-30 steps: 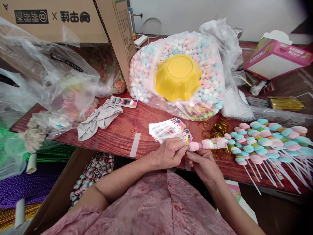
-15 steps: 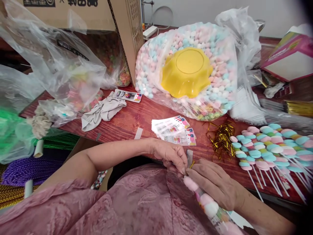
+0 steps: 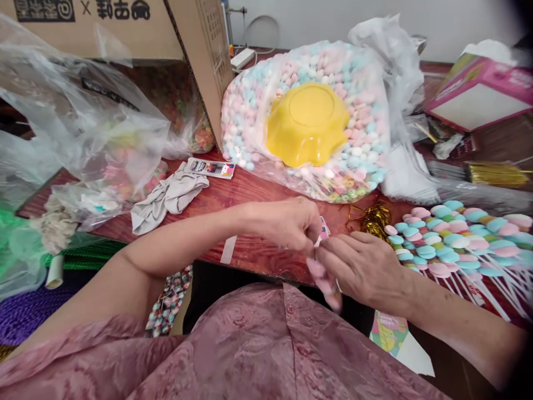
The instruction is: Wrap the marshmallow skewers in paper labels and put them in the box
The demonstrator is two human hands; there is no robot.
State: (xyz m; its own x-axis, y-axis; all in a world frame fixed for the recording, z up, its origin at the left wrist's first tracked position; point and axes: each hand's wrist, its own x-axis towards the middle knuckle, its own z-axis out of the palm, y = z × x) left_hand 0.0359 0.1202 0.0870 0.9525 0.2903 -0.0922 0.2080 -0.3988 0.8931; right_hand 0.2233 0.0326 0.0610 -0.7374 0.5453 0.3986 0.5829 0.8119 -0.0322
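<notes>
Both my hands meet at the table's front edge. My left hand (image 3: 291, 223) is closed in a pinch at the top of a wrapped marshmallow skewer (image 3: 325, 282). My right hand (image 3: 361, 265) is curled around the same skewer, which hangs blurred below the hands toward my pink shirt. A stack of printed label cards (image 3: 323, 229) is mostly hidden behind my fingers. Gold twist ties (image 3: 373, 218) lie just beyond my right hand.
A row of finished marshmallow skewers (image 3: 456, 241) lies at the right. A big bag of marshmallows (image 3: 366, 116) carries an upturned yellow bowl (image 3: 306, 123). A cardboard box (image 3: 195, 39), plastic bags (image 3: 83, 128), a grey cloth (image 3: 169, 197) and a pink box (image 3: 478, 91) crowd the red table (image 3: 245, 194).
The skewer went from lying level over the table to pointing down toward my lap. My hands have moved up from my lap to the table's front edge, covering the label cards.
</notes>
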